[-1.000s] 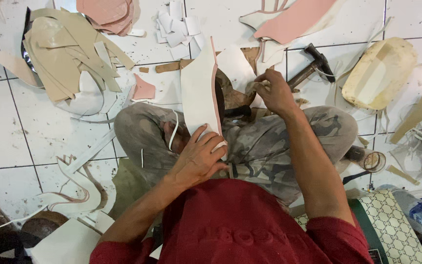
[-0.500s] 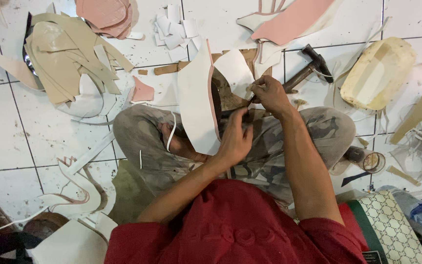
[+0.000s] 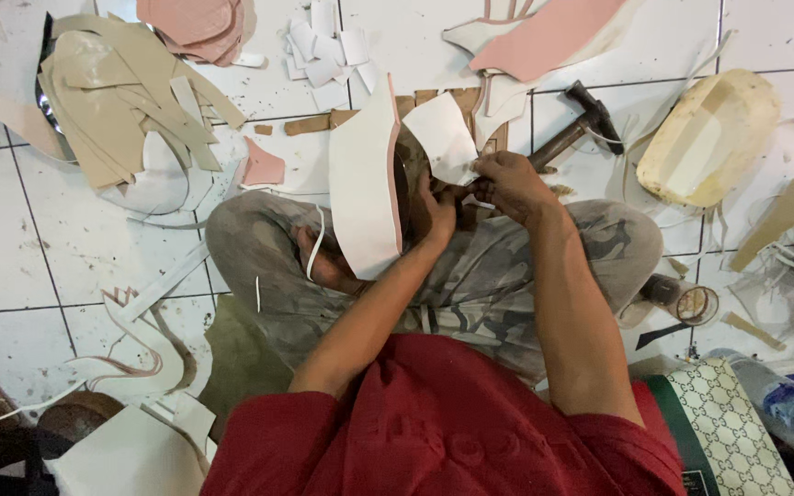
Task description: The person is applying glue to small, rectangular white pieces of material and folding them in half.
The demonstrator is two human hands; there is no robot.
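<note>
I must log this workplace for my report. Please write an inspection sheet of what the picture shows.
Surface: white tiled floor, dirty, person sits cross-legged on it.
Job's things: white sheet piece with pink underside, standing on edge beside left hand; smaller white piece at right hand.
Clutter: beige offcuts, pink pieces, white scraps, hammer, yellowish foam block, plastic bottle.
Grippers: both hands close together, pinching material.
Cables: nothing seen.
Surroundings: patterned bag.

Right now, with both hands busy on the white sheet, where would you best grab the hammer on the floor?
Probably by the wooden handle of the hammer, coming from above at its bare middle. It lies flat on the tile, dark head pointing away, handle end running toward the right hand, so fingers could close across it there.
</note>
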